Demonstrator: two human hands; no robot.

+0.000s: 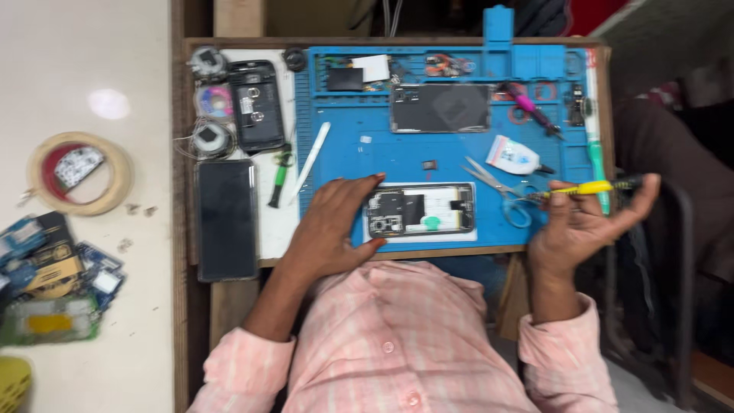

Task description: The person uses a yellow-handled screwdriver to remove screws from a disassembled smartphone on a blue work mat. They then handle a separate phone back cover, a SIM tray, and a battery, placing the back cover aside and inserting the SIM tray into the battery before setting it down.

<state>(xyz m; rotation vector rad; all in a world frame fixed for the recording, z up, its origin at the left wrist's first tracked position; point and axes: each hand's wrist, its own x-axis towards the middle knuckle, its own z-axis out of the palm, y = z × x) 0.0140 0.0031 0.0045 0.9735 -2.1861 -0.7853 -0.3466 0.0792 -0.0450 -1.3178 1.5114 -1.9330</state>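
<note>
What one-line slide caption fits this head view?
Left hand steadies an opened smartphone on a blue repair mat; right hand holds a yellow-handled screwdriver beside scissors.

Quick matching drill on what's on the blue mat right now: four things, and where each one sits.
1. opened phone
2. screwdriver
3. scissors
4. glue tube

A. in the right hand
B. above the scissors
C. under the left hand fingertips
D. between the opened phone and the right hand

Pairs: 1-C, 2-A, 3-D, 4-B
</note>
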